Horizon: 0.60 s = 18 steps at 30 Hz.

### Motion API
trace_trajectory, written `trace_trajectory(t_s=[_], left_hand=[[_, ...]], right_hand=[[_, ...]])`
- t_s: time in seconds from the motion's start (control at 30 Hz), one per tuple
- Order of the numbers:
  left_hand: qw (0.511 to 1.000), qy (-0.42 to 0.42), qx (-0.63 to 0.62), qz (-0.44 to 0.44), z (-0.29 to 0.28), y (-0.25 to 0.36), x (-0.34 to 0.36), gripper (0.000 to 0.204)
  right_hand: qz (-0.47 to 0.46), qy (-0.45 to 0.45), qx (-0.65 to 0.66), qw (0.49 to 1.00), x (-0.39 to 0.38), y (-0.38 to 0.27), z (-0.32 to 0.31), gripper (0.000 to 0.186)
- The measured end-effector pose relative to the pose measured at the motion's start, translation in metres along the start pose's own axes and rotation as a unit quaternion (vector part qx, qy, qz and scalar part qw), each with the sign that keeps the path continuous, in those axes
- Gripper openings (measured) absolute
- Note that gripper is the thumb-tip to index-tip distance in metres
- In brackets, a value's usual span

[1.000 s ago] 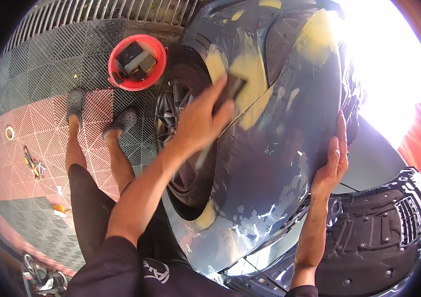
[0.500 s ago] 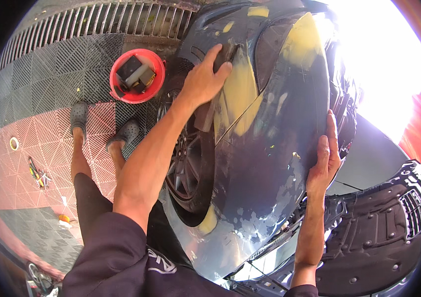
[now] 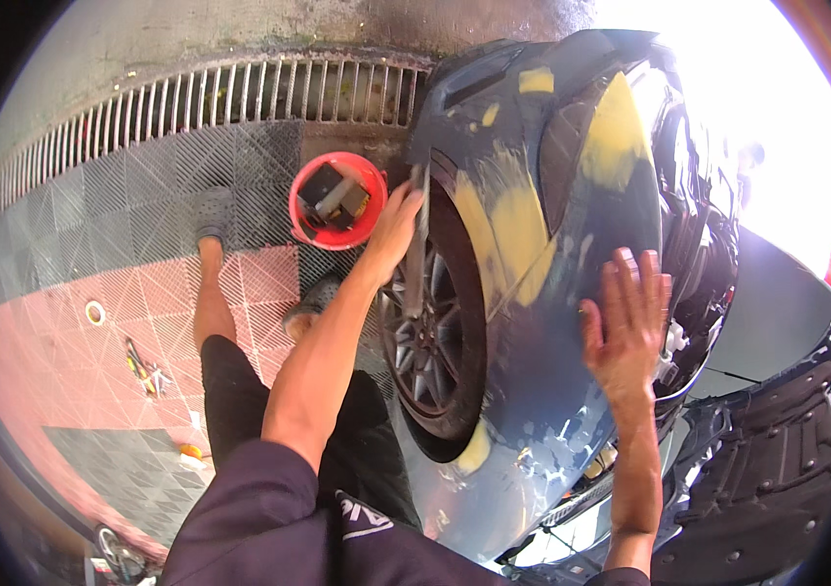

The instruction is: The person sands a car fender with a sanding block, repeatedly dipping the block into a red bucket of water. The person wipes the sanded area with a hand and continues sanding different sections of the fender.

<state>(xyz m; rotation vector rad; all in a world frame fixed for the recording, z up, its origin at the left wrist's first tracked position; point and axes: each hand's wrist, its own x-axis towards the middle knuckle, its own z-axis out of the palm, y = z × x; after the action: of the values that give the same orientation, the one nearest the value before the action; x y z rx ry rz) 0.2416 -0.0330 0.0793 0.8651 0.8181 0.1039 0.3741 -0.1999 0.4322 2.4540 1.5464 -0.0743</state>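
A car's dark grey front end (image 3: 572, 264), patched with yellow filler (image 3: 518, 230), lies before me. My left hand (image 3: 398, 227) grips a long, narrow sanding block (image 3: 416, 259), held edge-on in front of the wheel (image 3: 427, 342) and off the filler patches. Its underside cannot be seen. My right hand (image 3: 627, 327) rests palm down on the painted surface near the open engine bay, with its fingers stretched out and nothing in it.
A red bucket (image 3: 379, 200) holding dark blocks stands left of the wheel. Behind it runs a metal drain grate (image 3: 240, 95). Tools (image 3: 147, 369) and tape rolls (image 3: 95, 313) lie on the floor tiles. The raised hood (image 3: 757, 488) is at right.
My left hand has drawn the sanding block away from the filler to beside the wheel. My right hand has shifted from the panel's edge onto its surface, fingers extended. The view has shifted.
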Motion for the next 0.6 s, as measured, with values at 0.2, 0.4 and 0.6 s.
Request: trace_trajectory(t_s=[0.2, 0.4, 0.6], left_hand=[[0.934, 0.000, -0.194, -0.301, -0.104, -0.021, -0.072, 0.057], [0.958, 0.044, 0.027, -0.281, -0.166, -0.024, -0.007, 0.057], [0.925, 0.034, 0.351, -0.139, -0.219, -0.136, 0.144, 0.063]], right_hand=[[0.207, -0.071, 0.438, 0.872, 0.066, -0.168, 0.159, 0.037], [0.420, -0.142, 0.678, 0.586, 0.120, -0.281, 0.367, 0.041], [0.564, -0.036, 0.710, 0.420, 0.183, -0.289, 0.528, 0.042]])
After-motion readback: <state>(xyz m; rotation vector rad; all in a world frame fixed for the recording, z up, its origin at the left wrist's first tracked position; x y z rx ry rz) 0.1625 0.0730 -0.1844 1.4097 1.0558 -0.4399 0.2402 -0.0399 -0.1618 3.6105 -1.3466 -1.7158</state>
